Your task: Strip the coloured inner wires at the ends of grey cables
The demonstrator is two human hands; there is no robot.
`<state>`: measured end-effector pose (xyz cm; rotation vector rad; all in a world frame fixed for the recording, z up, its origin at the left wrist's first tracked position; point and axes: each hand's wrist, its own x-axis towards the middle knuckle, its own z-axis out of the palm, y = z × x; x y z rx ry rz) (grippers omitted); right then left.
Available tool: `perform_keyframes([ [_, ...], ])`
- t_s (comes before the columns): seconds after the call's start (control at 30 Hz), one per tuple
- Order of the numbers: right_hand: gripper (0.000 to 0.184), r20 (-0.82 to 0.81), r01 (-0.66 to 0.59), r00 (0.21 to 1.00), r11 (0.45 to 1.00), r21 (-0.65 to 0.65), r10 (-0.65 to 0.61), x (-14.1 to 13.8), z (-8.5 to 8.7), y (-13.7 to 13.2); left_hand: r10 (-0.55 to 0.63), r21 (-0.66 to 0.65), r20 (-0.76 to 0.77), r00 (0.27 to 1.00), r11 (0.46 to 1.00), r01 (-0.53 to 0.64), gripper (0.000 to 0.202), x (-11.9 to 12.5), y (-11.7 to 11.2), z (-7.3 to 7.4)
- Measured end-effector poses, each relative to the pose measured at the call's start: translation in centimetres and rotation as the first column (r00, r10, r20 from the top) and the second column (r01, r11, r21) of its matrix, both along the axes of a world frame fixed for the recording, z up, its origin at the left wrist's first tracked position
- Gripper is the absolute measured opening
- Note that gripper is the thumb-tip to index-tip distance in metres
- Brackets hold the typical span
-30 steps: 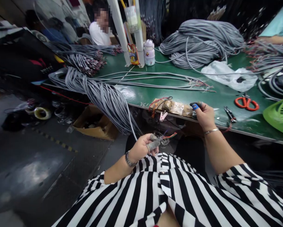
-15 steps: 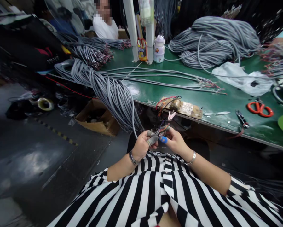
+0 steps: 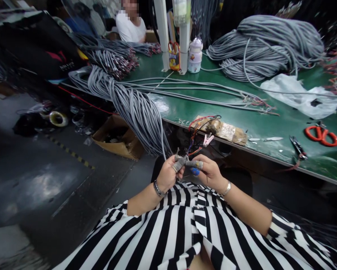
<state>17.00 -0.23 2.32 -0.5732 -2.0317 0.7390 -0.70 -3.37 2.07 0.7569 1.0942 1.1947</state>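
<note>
My left hand [image 3: 170,173] is closed in a pinch on the end of a grey cable [image 3: 163,144], its thumb wrapped in grey tape. Close against it, my right hand [image 3: 210,173] has its taped index finger pointing at the cable end and its blue-wrapped thumb bent just below. Anything between those two fingers is too small to make out. Thin coloured wires [image 3: 195,151] show just above the fingertips. Beyond them, a pink clothespin [image 3: 208,140] hangs by a wooden block [image 3: 230,133] with red, orange and black leads, at the bench edge.
A thick bundle of grey cables [image 3: 134,108] drapes off the green bench [image 3: 179,108] at left. Red-handled scissors [image 3: 322,135] and small pliers [image 3: 298,148] lie at right. Behind are a plastic bag [image 3: 300,93], a large cable coil [image 3: 270,45] and a bottle [image 3: 195,56]. A cardboard box [image 3: 119,138] stands below.
My right index finger has straightened toward the cable end, and the thumb has dropped slightly below it. My left hand keeps its pinch. The view has shifted slightly.
</note>
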Motion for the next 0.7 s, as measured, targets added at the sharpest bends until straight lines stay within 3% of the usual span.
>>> perform_keyframes([
  [0.1, 0.023, 0.085, -0.065, 0.994, 0.998, 0.0, 0.065, 0.7, -0.8, 0.4, 0.008, -0.002, 0.016, 1.0, 1.0, -0.008, 0.041, 0.1, 0.1, 0.0],
  [0.27, 0.02, 0.216, 0.018, 0.976, 0.998, -0.052, -0.007, 2.5, -1.9, 0.4, 0.044, -0.018, 0.045, 0.998, 0.999, -0.043, 0.04, 0.1, 0.7, 0.0],
  [0.37, 0.018, 0.215, 0.076, 0.974, 0.997, -0.006, -0.073, 3.7, -1.0, -0.4, 0.109, 0.002, 0.066, 0.992, 0.994, -0.109, 0.04, -0.1, 1.1, 0.1],
  [0.47, 0.02, 0.118, 0.228, 0.965, 0.972, 0.057, -0.233, 3.6, 1.0, -0.9, 0.112, 0.005, 0.029, 0.993, 0.994, -0.112, 0.04, 0.1, 1.2, 0.3],
  [0.57, 0.027, 0.108, 0.323, 0.938, 0.944, 0.068, -0.329, 2.0, 2.5, -0.2, 0.081, -0.002, -0.009, 0.997, 0.997, -0.081, 0.042, 0.7, 0.8, 0.5],
  [0.7, 0.031, 0.116, 0.346, 0.928, 0.935, 0.073, -0.353, -0.3, 2.4, 1.3, 0.044, 0.004, -0.057, 0.997, 0.999, -0.044, 0.043, 0.8, 0.3, 0.4],
])
